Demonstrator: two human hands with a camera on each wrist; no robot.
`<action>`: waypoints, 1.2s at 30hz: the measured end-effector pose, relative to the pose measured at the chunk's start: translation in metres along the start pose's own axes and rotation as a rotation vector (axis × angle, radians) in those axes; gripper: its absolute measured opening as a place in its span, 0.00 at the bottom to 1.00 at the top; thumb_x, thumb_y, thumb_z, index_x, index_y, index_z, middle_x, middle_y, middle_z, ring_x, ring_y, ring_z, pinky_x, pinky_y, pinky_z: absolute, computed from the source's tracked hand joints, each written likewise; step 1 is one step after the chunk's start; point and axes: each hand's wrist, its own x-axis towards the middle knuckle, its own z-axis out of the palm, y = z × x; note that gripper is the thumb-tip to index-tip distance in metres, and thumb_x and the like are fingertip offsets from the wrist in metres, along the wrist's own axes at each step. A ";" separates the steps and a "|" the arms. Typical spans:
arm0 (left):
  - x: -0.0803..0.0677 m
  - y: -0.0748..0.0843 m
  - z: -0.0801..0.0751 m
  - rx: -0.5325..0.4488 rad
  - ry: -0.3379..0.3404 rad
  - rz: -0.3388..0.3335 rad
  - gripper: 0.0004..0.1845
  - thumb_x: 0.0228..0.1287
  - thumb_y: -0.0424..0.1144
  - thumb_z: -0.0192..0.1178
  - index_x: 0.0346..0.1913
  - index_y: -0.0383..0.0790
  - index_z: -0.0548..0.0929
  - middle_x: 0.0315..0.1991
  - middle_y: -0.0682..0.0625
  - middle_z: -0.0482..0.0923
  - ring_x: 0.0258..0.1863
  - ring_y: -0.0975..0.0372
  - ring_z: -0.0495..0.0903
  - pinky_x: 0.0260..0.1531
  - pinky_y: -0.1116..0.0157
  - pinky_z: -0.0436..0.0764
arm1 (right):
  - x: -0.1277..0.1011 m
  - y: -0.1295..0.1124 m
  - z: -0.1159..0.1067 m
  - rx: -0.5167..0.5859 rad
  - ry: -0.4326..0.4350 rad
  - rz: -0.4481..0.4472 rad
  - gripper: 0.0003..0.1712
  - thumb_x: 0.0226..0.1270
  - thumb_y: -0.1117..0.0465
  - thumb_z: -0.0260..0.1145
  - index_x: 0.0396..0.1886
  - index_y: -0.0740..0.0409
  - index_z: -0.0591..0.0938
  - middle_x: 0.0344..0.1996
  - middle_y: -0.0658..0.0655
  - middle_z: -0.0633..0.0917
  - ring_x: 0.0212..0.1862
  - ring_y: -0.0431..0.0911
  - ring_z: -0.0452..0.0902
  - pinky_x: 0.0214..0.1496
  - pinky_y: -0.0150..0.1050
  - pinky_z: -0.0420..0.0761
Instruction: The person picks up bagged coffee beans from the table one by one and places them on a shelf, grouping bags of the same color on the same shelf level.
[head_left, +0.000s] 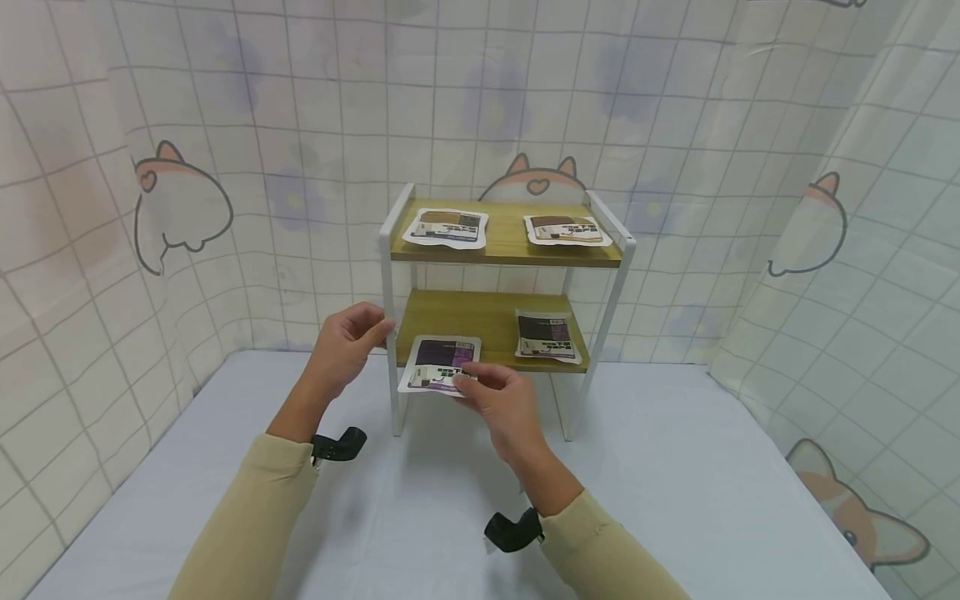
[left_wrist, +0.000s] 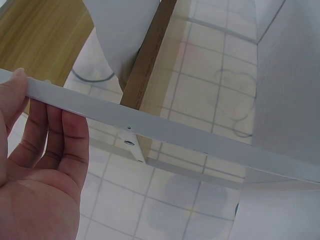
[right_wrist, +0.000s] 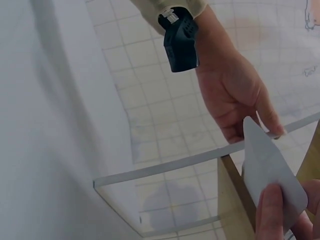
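wooden shelves in a white frame make up the rack (head_left: 506,250), which stands on the pale table (head_left: 675,500). from the head view, the left hand (head_left: 347,343) has its fingers curled round the rack's front left post, steadying it. the right hand (head_left: 501,400) pinches the near edge of a purple packet (head_left: 438,375), which lies at the left front of the lower shelf and overhangs the edge a little. another packet (head_left: 547,336) lies to the right on that shelf, well apart, and two more (head_left: 446,226) lie on the top shelf.

from the left wrist, the fingers (left_wrist: 47,135) wrap behind the white post (left_wrist: 165,132), with the thumb tip on its near face.

from the right wrist, a fingertip (right_wrist: 270,212) presses the packet's pale underside (right_wrist: 267,172); the other hand shows beyond on the frame.

to do this well, i'd say keep the left hand firm on the post so the light rack does not slide, hold the packet flat and level with the shelf, and keep the pinch at the edge so the pouch does not buckle.
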 end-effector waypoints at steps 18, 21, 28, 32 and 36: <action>0.002 -0.004 -0.002 0.001 -0.012 0.016 0.20 0.75 0.48 0.61 0.53 0.33 0.82 0.50 0.40 0.84 0.46 0.59 0.83 0.52 0.61 0.85 | 0.006 -0.001 0.003 0.037 0.015 -0.027 0.17 0.64 0.65 0.75 0.51 0.64 0.88 0.54 0.65 0.85 0.47 0.52 0.88 0.48 0.41 0.88; 0.002 -0.003 -0.002 0.003 -0.013 0.012 0.20 0.75 0.48 0.61 0.54 0.33 0.82 0.50 0.41 0.84 0.46 0.59 0.83 0.50 0.67 0.84 | 0.006 -0.001 0.003 0.033 0.019 -0.034 0.17 0.64 0.64 0.75 0.51 0.63 0.88 0.53 0.65 0.85 0.47 0.52 0.89 0.48 0.41 0.88; 0.001 -0.001 0.000 0.008 -0.013 0.015 0.21 0.75 0.48 0.61 0.54 0.32 0.82 0.50 0.40 0.84 0.45 0.59 0.84 0.49 0.69 0.84 | 0.005 -0.001 0.002 0.042 0.004 -0.034 0.17 0.64 0.64 0.75 0.52 0.63 0.87 0.52 0.65 0.86 0.46 0.53 0.90 0.47 0.41 0.88; 0.001 -0.001 0.000 0.012 -0.012 0.010 0.20 0.75 0.48 0.61 0.53 0.33 0.82 0.50 0.41 0.84 0.45 0.59 0.84 0.50 0.66 0.84 | 0.004 0.000 0.001 0.034 -0.019 -0.028 0.21 0.62 0.61 0.77 0.54 0.61 0.87 0.50 0.64 0.87 0.44 0.53 0.91 0.47 0.40 0.88; 0.001 -0.001 -0.001 0.011 -0.008 0.011 0.17 0.74 0.48 0.62 0.51 0.36 0.83 0.48 0.42 0.84 0.45 0.58 0.83 0.53 0.57 0.85 | 0.001 0.003 0.002 -0.003 -0.056 -0.055 0.27 0.59 0.61 0.80 0.58 0.58 0.86 0.50 0.64 0.88 0.40 0.48 0.90 0.48 0.40 0.88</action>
